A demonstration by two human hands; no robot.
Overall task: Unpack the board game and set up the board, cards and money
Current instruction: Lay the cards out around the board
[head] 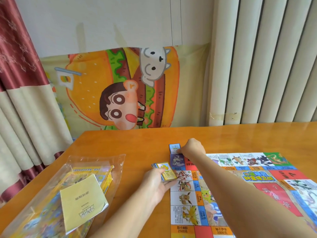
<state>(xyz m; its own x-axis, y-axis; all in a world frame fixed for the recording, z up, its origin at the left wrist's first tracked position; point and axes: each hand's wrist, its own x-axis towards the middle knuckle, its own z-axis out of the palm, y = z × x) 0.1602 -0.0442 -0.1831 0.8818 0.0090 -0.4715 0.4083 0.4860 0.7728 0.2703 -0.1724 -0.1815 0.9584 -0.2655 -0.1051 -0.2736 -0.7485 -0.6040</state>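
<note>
I judge this the card-laying step: my left hand [154,184] grips the card deck [167,172], and my right hand [192,148] pinches one blue card [173,148] at the game board [186,215] corner. Next, release it squarely.

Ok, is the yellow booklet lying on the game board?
No, the yellow booklet lies on the clear plastic bag, left of the game board and apart from it.

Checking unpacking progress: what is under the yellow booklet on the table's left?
The yellow booklet lies on a clear plastic bag and the yellow game box. The box's contents are covered, so money cannot be seen.
</note>
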